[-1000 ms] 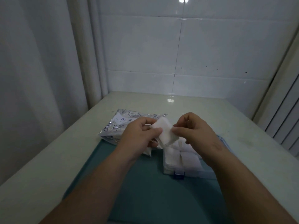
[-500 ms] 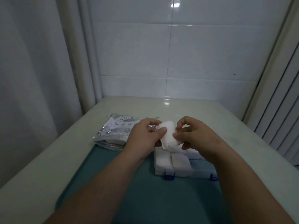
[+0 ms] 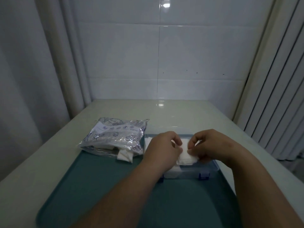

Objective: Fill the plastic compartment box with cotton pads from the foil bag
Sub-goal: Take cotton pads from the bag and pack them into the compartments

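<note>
Both hands work one item: left hand (image 3: 162, 148) and right hand (image 3: 212, 145) pinch, fingers curled, a small stack of white square cotton pads (image 3: 186, 157) between them. I log it low over the clear plastic compartment box (image 3: 190, 173); contact unclear. Printed silver foil bag (image 3: 113, 137) lies just left, partly on the teal mat (image 3: 115, 186).

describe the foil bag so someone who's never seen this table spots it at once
On the pale table, find the teal mat. The foil bag lies at its far left corner, left of the clear plastic box. It is the only shiny, crinkled thing, printed with blue drawings, white cotton pads spilling from its near end.
</note>
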Tool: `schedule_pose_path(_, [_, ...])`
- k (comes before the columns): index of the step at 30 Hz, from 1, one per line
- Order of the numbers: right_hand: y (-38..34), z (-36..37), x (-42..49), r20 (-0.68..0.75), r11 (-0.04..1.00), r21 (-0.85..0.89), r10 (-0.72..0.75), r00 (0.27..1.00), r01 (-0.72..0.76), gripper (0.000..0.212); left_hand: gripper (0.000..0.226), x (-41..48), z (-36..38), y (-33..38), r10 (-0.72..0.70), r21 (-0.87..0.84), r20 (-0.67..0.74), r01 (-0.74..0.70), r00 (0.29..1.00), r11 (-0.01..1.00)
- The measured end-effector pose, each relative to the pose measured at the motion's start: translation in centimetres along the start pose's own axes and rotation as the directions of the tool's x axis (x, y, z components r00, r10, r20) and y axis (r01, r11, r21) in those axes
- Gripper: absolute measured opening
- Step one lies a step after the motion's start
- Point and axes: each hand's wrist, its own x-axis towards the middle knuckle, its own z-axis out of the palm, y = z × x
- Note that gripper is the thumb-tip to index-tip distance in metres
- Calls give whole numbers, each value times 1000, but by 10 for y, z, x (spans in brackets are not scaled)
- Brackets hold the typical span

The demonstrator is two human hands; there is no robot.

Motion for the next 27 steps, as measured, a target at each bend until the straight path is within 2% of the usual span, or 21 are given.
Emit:
schedule_pose_path(4, [2,1,-1,21,997,-68,46,999,-44,7,8,-3,8,3,2,181,20,-6,1000,983])
schedule_pose_path(12, [3,11,5,47,962,-262,97,994,-82,7,19,-7,14,0,-5,344,89,-26,996,939])
schedule_pose_path(15, [2,18,9,44,927,-371,81,996,-59,11,22,-6,16,-2,-1,372,88,-32,996,928])
schedule_pose_path(17, [1,22,12,51,880,-471,100,994,-65,22,25,-5,17,-3,29,401,49,-46,998,915])
schedule_pose_path(19, [1,23,16,67,873,-480,133,989,-85,25,26,-4,17,-4,56,437,33,-65,998,897])
schedule_pose_path(23, [0,23,16,72,845,-526,152,986,-92,17,25,-2,17,-5,-11,380,126,-38,992,924])
schedule_pose_path(27, [-2,24,17,43,773,-622,194,980,-125,36,25,3,15,-4,-30,400,175,-43,984,915])
